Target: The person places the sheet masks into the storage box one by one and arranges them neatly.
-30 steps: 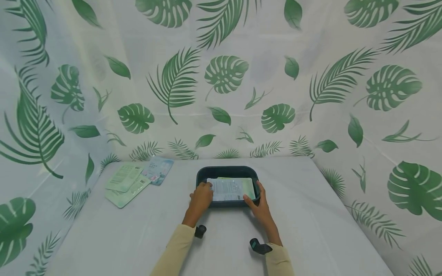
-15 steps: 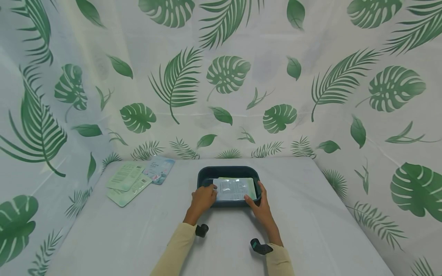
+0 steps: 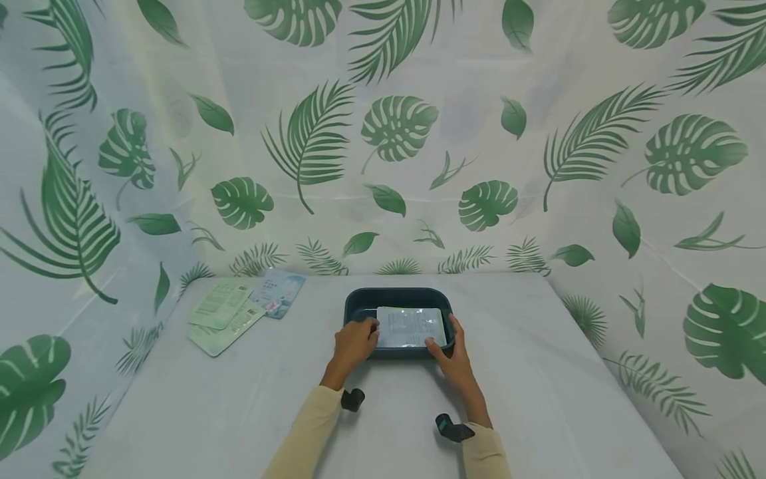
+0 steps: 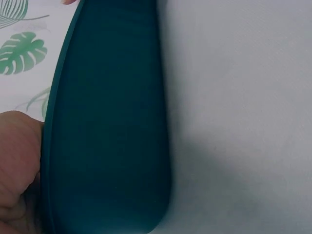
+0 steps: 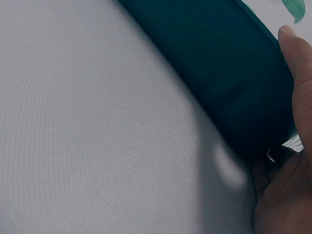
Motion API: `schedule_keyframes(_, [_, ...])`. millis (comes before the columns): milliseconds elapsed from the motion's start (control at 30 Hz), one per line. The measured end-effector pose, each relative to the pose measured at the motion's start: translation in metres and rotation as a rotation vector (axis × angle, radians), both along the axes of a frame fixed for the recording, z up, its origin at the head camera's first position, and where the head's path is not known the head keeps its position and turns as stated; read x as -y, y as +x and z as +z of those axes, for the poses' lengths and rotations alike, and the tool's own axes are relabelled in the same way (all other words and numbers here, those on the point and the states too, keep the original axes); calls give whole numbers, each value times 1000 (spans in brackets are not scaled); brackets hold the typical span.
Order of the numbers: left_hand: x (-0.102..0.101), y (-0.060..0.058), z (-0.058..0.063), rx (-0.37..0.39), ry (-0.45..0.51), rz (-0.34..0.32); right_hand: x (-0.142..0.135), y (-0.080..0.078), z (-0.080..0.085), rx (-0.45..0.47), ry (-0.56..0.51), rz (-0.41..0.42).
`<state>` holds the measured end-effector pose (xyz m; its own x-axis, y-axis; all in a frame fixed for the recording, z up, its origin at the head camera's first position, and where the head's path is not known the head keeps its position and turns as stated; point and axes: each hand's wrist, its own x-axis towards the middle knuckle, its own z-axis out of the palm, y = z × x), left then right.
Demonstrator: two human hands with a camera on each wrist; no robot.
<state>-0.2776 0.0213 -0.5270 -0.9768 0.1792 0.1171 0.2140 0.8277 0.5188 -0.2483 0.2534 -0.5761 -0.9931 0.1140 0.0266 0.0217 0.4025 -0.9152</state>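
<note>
So, we're looking at a dark teal tray (image 3: 397,291) sitting close to the far edge of the white counter (image 3: 251,412), roughly midway between its left and right edges. Inside lies a pale packet (image 3: 411,326), flat and face up, shoved toward the tray end that faces the counter's right edge; a thin sliver of green shows along its border, though we can't tell how many are under it. Our left hand (image 3: 356,340) reaches over the tray's near rim with the fingers bent, the tips at the packet's left edge, but we honestly can't tell whether they're pinching it or just touching. Our right hand (image 3: 456,362) grips the tray's near right corner, thumb over the near rim by the packet's corner, the other fingers around the outside of the end wall. Up by the counter's far left corner there's an upper green packet (image 3: 220,303) overlapping a lower green packet (image 3: 223,340), with a blue packet (image 3: 278,293) right against them near the far edge. We've got pale yellow sleeves (image 3: 304,436) on, and behind everything hangs a white leaf-print backdrop (image 3: 335,223).
</note>
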Motion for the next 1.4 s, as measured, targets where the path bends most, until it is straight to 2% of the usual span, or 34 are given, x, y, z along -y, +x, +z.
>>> schedule_keyframes(167, [0, 0, 3, 0, -10, -16, -2, 0, 2, -6, 4, 6])
schedule_keyframes(433, [-1, -3, -2, -19, 35, -17, -2, 0, 6, -9, 6, 9])
schedule_keyframes(733, [-1, -4, 3, 71, 8, -86, -5, 1, 7, 13, 15, -6])
schedule_keyframes(1100, [0, 0, 6, 67, 3, -84, -4, 0, 3, 16, 15, -10])
schedule_keyframes(1300, [3, -1, 5, 108, -21, -71, 0, 0, 1, 13, -4, 7])
schedule_keyframes(1400, [4, -2, 5, 99, -33, -81, 1, 0, 2, 16, 2, 2])
